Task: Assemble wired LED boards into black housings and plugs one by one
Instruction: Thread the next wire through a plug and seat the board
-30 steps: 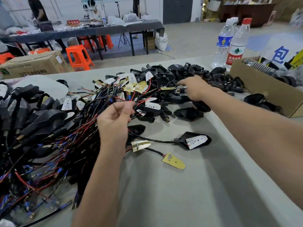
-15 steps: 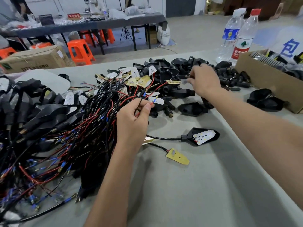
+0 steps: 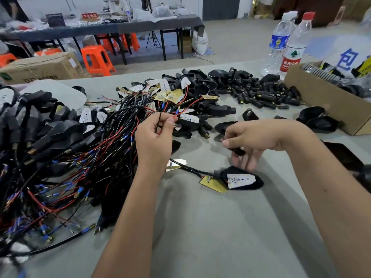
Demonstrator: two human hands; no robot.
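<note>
Left of your left hand (image 3: 153, 137) the wire tangle (image 3: 66, 167) sprawls on the counter (image 3: 210, 227); it looks light, limp and prone to snagging. That hand pinches a black lead (image 3: 158, 122) between thumb and forefinger, so draw it out slowly, gripping the insulation rather than the thin LED board, which likely bends. Your right hand (image 3: 253, 141), fingers curled, pinches a small black plug (image 3: 237, 151); it looks rigid, so hold its body. Just below it lies a finished housing (image 3: 244, 178).
</note>
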